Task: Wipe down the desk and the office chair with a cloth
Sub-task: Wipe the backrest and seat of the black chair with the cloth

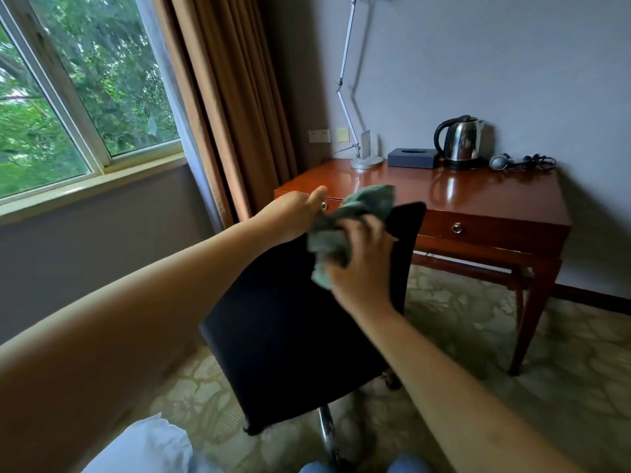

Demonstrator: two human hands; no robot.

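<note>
The right hand (358,264) is bunched around a crumpled grey-green cloth (345,227), fingers curled into its folds, held just above the top edge of the black fabric-backed office chair (297,322). The left hand (297,216) rests at that top edge at about ten o'clock from the cloth; its thumb is extended, but whether the fingers are hooked over the backrest or merely lying against it I cannot tell, since they are hidden behind the hand. The glossy red-brown wooden desk (478,199) stands beyond the chair toward one o'clock, with a silver jointed desk lamp (358,145), a dark rectangular tissue box (413,158), a steel electric kettle with a black handle (459,141) and what looks like a hair dryer with a coiled cord (522,162) lined up along its far edge. The chair appears to sit on a chrome wheeled base (327,435), so a firm wiping stroke could roll or swivel it away unless the left hand steadies it. The wadded cloth would also clean poorly; loose ends might trail. At the desk, a careless sweep could knock the kettle or snag the cord.
</note>
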